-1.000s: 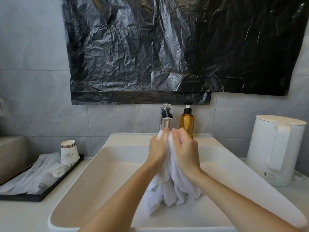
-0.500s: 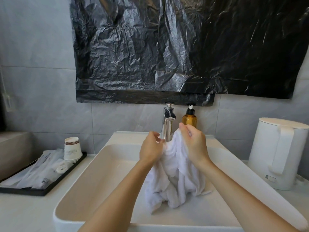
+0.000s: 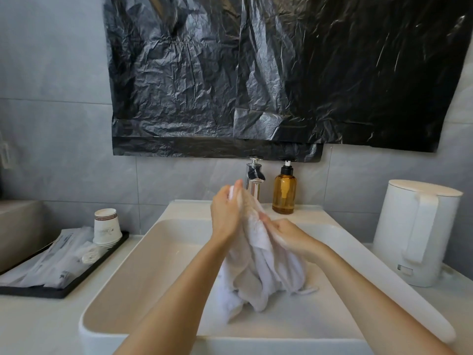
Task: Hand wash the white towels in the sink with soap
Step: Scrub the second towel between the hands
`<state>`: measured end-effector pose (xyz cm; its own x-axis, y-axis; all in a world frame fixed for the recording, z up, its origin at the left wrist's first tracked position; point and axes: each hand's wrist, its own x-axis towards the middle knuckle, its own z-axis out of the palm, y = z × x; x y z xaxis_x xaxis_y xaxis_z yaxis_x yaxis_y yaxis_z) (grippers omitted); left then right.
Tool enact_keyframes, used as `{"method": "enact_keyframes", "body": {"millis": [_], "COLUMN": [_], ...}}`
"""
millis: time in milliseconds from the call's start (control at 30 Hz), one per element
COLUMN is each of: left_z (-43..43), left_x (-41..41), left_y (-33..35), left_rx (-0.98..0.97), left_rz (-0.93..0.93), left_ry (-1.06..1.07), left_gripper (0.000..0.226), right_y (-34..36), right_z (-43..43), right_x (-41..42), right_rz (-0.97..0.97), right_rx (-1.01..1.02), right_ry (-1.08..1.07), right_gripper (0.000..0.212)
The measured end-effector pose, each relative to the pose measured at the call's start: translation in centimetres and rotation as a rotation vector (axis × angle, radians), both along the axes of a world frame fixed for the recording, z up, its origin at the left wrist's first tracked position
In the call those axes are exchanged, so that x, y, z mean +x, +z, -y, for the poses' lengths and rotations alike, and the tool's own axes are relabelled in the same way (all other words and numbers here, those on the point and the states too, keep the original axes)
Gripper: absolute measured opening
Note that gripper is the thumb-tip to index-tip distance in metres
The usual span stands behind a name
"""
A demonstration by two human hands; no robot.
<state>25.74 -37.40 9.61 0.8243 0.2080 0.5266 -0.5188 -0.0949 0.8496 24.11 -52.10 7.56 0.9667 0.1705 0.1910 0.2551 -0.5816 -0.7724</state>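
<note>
A bunched white towel [image 3: 261, 272] hangs over the middle of the white rectangular sink [image 3: 143, 267], its lower folds resting on the basin floor. My left hand [image 3: 226, 213] grips the towel's top edge, raised just in front of the chrome tap [image 3: 253, 179]. My right hand [image 3: 289, 234] is lower and to the right, closed on a fold of the same towel, with a little foam on its fingers. An amber soap pump bottle [image 3: 284, 192] stands on the sink's back ledge, right of the tap.
A white electric kettle [image 3: 414, 231] stands on the counter at the right. On the left, a black tray [image 3: 64, 288] holds wrapped toiletries and stacked paper cups [image 3: 107, 228]. Black plastic sheeting [image 3: 256, 73] covers the wall above the tap.
My right hand has slid down the towel from beside the soap bottle to lower right. My left hand has risen slightly along the top edge. The towel is stretched between them.
</note>
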Motion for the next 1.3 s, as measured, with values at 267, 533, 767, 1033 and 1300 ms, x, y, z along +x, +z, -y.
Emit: {"method": "enact_keyframes", "body": {"millis": [267, 533, 767, 1033, 1300], "left_z": [-1.6, -2.3, 0.1, 3.2, 2.6], "left_x": [-0.5, -0.1, 1.4, 0.5, 0.7], "left_y": [1.3, 0.7, -1.2, -3.0, -2.7], "left_rx": [-0.344, -0.272, -0.082, 0.039, -0.036], "left_rz": [-0.014, 0.055, -0.15, -0.249, -0.277], "left_ry": [0.269, 0.374, 0.051, -0.199, -0.195], "left_gripper": [0.047, 0.047, 0.04, 0.048, 0.045], "right_y": [-0.7, 2.8, 2.1, 1.2, 1.1], "right_z": [1.9, 2.1, -0.3, -2.6, -3.7], "right_x": [0.6, -0.1, -0.3, -0.4, -0.8], "right_rz": [-0.16, 0.272, 0.423, 0.392, 0.43], "right_rx": [-0.157, 0.583, 0.468, 0.36, 0.33], "right_ry": [-0.075, -0.26, -0.268, -0.524, -0.423], "right_gripper": [0.042, 0.096, 0.038, 0.037, 0.041]}}
